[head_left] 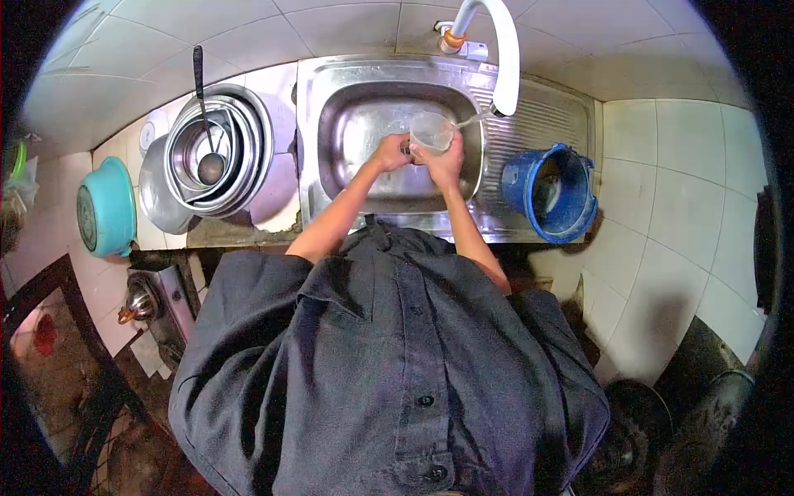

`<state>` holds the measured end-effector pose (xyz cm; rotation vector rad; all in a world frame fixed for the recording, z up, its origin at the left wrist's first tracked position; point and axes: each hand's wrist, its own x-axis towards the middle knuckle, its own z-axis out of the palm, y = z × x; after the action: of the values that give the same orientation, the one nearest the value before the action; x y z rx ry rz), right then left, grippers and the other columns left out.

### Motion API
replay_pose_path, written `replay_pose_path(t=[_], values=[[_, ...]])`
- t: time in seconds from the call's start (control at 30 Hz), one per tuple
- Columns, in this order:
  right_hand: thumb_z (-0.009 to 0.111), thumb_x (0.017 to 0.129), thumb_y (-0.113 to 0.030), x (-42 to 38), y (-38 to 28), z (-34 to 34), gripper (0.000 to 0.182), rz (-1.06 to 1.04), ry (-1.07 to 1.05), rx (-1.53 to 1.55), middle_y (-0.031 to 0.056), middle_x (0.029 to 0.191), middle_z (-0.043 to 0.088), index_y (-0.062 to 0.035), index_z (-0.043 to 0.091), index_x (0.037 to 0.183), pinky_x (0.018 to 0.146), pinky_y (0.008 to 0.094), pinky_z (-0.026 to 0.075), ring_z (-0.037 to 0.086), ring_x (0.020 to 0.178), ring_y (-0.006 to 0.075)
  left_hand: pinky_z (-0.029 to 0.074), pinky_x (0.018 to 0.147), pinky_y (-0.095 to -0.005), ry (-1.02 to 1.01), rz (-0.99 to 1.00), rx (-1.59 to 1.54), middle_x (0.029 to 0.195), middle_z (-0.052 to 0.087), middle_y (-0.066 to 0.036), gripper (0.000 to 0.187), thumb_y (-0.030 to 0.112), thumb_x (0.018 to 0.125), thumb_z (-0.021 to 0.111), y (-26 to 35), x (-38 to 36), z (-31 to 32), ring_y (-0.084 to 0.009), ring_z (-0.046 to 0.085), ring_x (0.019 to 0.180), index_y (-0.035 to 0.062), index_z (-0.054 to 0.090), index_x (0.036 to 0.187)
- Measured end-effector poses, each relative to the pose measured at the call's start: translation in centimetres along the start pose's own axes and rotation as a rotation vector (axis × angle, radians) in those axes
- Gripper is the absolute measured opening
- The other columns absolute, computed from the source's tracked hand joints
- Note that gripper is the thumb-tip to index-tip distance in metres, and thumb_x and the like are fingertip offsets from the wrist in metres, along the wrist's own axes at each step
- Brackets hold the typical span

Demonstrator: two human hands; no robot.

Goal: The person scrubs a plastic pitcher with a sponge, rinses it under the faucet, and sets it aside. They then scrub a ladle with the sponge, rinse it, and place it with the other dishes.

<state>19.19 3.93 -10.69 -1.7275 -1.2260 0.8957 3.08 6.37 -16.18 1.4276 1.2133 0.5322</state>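
Observation:
A translucent plastic container (431, 131) is held tilted over the sink (351, 178), under the running tap. My right hand (444, 163) wraps round its lower right side, thumb and fingers closed on it. At its lower left, my left hand (394, 155) has its fingers curled against the wall, close to the right hand's fingers. A small dark spot shows by the left fingertips. From the white tap (507, 74), a thin stream of water (474, 120) runs down toward the container's right side.
Left of the sink stand stacked metal bowls (263, 136) with a ladle (211, 165) in them. A turquoise basin (116, 207) leans farther left. On the ribbed drainboard (542, 116) at right, a blue bucket (523, 186) lies tilted. Tiled walls close in behind and at right.

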Motion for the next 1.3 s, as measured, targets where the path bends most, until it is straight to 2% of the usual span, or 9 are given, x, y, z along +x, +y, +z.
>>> replay_pose_path(t=[0.13, 0.2, 0.27, 0.33, 0.53, 0.8, 1.0, 1.1, 1.3], values=[[0.093, 0.051, -0.024, -0.8, -3.1, -1.1, 0.095, -0.074, 0.041, 0.130, 0.0138, 0.119, 0.057, -0.0019, 0.045, 0.130, 0.096, 0.0386, 0.044, 0.056, 0.110, 0.0271, 0.051, 0.086, -0.0340, 0.014, -0.048, 0.089, 0.103, 0.071, -0.012, 0.056, 0.029, 0.065, 0.082, 4.2, -1.6, -1.4, -0.0240, 0.067, 0.097, 0.0126, 0.065, 0.116], [0.093, 0.052, -0.023, -0.6, -2.3, -0.6, 0.093, -0.126, 0.058, 0.130, 0.0121, 0.118, 0.058, -0.0028, 0.046, 0.129, 0.096, 0.0379, 0.044, 0.056, 0.109, 0.0258, 0.051, 0.086, -0.0336, -0.048, -0.246, 0.122, 0.102, 0.071, -0.011, 0.059, 0.029, 0.066, 0.082, 5.3, -2.5, -2.1, -0.0236, 0.068, 0.095, 0.0115, 0.064, 0.119], [0.093, 0.052, -0.022, -1.0, -3.2, -1.3, 0.091, -0.117, 0.046, -0.005, 0.0112, 0.118, 0.058, -0.0036, 0.046, 0.128, 0.095, 0.0376, 0.045, 0.056, 0.108, 0.0250, 0.051, 0.086, -0.0332, -0.072, -0.215, 0.014, 0.099, 0.071, -0.012, 0.062, 0.031, 0.065, 0.082, 3.5, -2.6, -1.8, -0.0228, 0.068, 0.091, 0.0108, 0.063, 0.121], [0.093, 0.052, -0.022, -1.0, -3.0, -0.8, 0.090, -0.202, 0.160, 0.022, 0.0114, 0.118, 0.058, -0.0035, 0.047, 0.127, 0.094, 0.0375, 0.045, 0.057, 0.109, 0.0253, 0.057, 0.069, -0.0322, -0.011, -0.249, 0.185, 0.103, 0.068, -0.019, 0.064, 0.020, 0.070, 0.080, 0.9, -2.4, -1.3, -0.0214, 0.069, 0.077, 0.0028, 0.056, 0.127], [0.092, 0.054, -0.022, -1.4, -3.8, -1.7, 0.089, -0.148, 0.124, 0.075, 0.0124, 0.117, 0.060, -0.0051, 0.046, 0.129, 0.093, 0.0370, 0.046, 0.059, 0.105, 0.0254, 0.057, 0.067, -0.0315, -0.039, -0.267, 0.000, 0.103, 0.065, -0.019, 0.072, 0.017, 0.071, 0.082, -2.5, -3.6, -0.2, -0.0202, 0.067, 0.078, -0.0003, 0.049, 0.132], [0.092, 0.056, -0.027, 0.2, -4.7, -4.1, 0.092, -0.284, 0.075, 0.003, 0.0146, 0.119, 0.059, -0.0027, 0.044, 0.131, 0.094, 0.0377, 0.046, 0.057, 0.109, 0.0253, 0.057, 0.072, -0.0312, 0.057, -0.143, -0.023, 0.106, 0.066, -0.019, 0.070, 0.015, 0.073, 0.081, 2.4, -4.2, -2.8, -0.0202, 0.066, 0.085, 0.0012, 0.047, 0.133], [0.093, 0.051, -0.023, 0.7, -4.9, -5.5, 0.093, -0.324, -0.159, -0.323, 0.0132, 0.119, 0.059, -0.0040, 0.046, 0.130, 0.096, 0.0366, 0.046, 0.058, 0.109, 0.0255, 0.055, 0.071, -0.0301, 0.104, -0.225, -0.588, 0.100, 0.067, -0.017, 0.067, 0.010, 0.076, 0.077, 1.8, -4.6, -3.0, -0.0193, 0.068, 0.084, 0.0028, 0.046, 0.135], [0.093, 0.054, -0.024, 1.4, -3.4, -5.1, 0.091, -0.175, -0.148, 0.065, 0.0121, 0.117, 0.060, -0.0040, 0.046, 0.129, 0.093, 0.0340, 0.048, 0.058, 0.107, 0.0214, 0.056, 0.076, -0.0306, 0.183, -0.302, -0.574, 0.109, 0.066, -0.016, 0.050, 0.015, 0.088, 0.066, 1.3, -3.9, -4.0, -0.0211, 0.068, 0.088, 0.0059, 0.047, 0.134], [0.092, 0.055, -0.020, 0.2, -3.9, -4.8, 0.090, -0.117, -0.126, 0.049, 0.0106, 0.118, 0.059, -0.0046, 0.046, 0.129, 0.095, 0.0351, 0.047, 0.058, 0.107, 0.0214, 0.055, 0.073, -0.0304, 0.187, -0.254, -0.592, 0.106, 0.067, -0.013, 0.049, 0.021, 0.089, 0.066, 2.4, -3.5, -4.4, -0.0190, 0.068, 0.083, 0.0062, 0.049, 0.133]])
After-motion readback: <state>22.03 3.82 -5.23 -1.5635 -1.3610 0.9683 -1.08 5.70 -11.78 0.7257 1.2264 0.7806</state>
